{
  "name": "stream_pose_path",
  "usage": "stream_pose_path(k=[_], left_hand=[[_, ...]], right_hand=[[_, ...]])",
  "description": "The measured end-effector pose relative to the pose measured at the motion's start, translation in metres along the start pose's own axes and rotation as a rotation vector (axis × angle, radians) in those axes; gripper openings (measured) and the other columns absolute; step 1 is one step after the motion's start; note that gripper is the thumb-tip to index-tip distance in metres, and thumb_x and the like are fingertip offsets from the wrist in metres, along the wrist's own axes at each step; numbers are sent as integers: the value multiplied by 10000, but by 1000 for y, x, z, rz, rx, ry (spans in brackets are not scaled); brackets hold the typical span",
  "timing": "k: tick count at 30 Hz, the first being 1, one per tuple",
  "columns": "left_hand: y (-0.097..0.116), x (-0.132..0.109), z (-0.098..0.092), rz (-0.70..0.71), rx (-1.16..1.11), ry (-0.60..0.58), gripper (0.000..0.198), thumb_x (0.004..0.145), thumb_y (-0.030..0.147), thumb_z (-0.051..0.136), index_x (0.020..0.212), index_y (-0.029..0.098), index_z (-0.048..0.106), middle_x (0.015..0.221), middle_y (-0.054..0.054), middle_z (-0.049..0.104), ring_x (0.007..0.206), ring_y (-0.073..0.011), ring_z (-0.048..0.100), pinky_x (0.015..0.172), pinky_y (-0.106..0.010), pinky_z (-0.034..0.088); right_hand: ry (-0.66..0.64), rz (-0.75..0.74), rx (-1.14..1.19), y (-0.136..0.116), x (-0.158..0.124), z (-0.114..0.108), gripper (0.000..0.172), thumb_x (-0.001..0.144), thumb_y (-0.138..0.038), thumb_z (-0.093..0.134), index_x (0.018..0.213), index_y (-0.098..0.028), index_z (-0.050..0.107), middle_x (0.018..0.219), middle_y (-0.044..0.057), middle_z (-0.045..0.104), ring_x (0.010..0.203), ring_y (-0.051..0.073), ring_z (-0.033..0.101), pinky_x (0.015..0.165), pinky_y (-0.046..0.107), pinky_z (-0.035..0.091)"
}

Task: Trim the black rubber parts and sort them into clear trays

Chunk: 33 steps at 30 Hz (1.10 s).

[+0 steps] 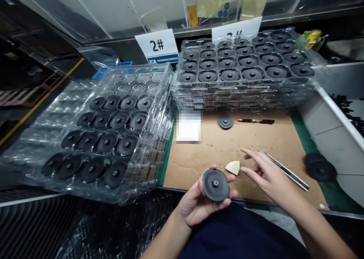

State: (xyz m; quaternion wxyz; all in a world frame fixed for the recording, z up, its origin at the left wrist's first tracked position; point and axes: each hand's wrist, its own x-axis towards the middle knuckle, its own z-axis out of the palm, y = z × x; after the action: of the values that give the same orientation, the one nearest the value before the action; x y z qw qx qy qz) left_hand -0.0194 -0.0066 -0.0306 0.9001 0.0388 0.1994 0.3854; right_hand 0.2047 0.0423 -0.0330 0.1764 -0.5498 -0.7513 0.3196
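Note:
My left hand [199, 204] grips a black rounded disc [216, 190] by its edges, its face with a small raised hub turned up toward me. To the right, my right hand [263, 170] hovers over the cardboard with thumb and fingers apart, holding nothing. Just left of its thumb lies a cream wedge-shaped piece [233, 167]. Another black disc [225, 122] rests farther back on the cardboard [199, 160], beside a black pen [256, 121]. A long slim black-and-white tool [287, 172], perhaps a knife, lies partly behind my right hand.
Stacked clear plastic trays with black discs stand at left [153, 138] and back [244, 86]. More discs [320, 167] sit at the right edge by a white bin wall [327, 115]. A white blurred-out patch [188, 127] and "2#" signs [157, 46] are visible.

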Motion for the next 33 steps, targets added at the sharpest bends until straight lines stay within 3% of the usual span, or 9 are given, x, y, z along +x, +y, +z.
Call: stream_pose_path(k=[5,8,12,16,18,22,24,28,33], left_hand=[[-7,-14,-1,197,-76,105,541,767,423,667,1244,341,424,1285,-39,557,1247,-303,475,1075,-394,326],[-6,-14,1,255,-43,186,557,788,390,656,1273,315,393,1317,-69,537,1232,-302,493,1102,-443,290],[-3,-11,8,310,2,277,614,761,360,691,1296,260,406,1318,-103,540,1203,-279,523,1100,-421,306],[-4,-3,16,336,68,322,652,687,328,758,1270,232,484,1301,-105,552,1188,-292,528,1055,-414,371],[-4,0,19,326,105,349,664,656,309,784,1256,230,511,1251,-99,586,1174,-282,536,1025,-391,403],[-1,3,23,353,178,412,654,618,231,812,1215,264,547,1190,-67,622,1088,-250,591,962,-355,452],[-2,5,27,372,189,384,666,580,280,832,1191,249,568,1190,-74,622,1075,-258,594,946,-356,460],[-5,7,36,344,231,317,681,526,338,849,1146,188,610,1089,-86,665,1068,-249,592,977,-336,429],[-6,5,39,295,190,305,749,490,351,858,1179,232,589,1164,-71,640,1048,-200,598,939,-269,440]], right_hand=[[63,22,-35,17,-7,67,257,862,-296,483,1064,-199,610,1207,135,527,979,243,615,778,388,536],[22,-47,28,13,-15,83,199,881,-246,466,1000,-196,617,1001,86,623,942,195,614,801,325,521],[10,-55,96,-2,-8,56,162,881,-270,509,931,-207,650,796,31,642,736,149,613,651,254,505],[155,-28,147,-47,3,14,260,914,-267,470,1151,-245,574,1016,42,633,845,141,590,712,254,477],[239,-186,184,-74,3,3,318,906,-209,475,1220,-227,525,1064,57,620,920,163,568,795,296,453],[34,-372,228,-105,3,-2,268,895,-123,437,1124,-181,562,913,44,634,811,150,551,736,288,442],[-42,-367,206,-108,6,-5,239,896,-128,437,1077,-182,584,866,33,630,770,143,542,700,278,431],[168,-460,141,-102,8,-13,249,896,-122,433,1099,-131,577,869,64,631,782,162,526,732,316,404],[-15,-344,141,-85,-16,-26,233,891,-115,469,1084,-186,579,854,17,616,745,122,502,688,254,385]])
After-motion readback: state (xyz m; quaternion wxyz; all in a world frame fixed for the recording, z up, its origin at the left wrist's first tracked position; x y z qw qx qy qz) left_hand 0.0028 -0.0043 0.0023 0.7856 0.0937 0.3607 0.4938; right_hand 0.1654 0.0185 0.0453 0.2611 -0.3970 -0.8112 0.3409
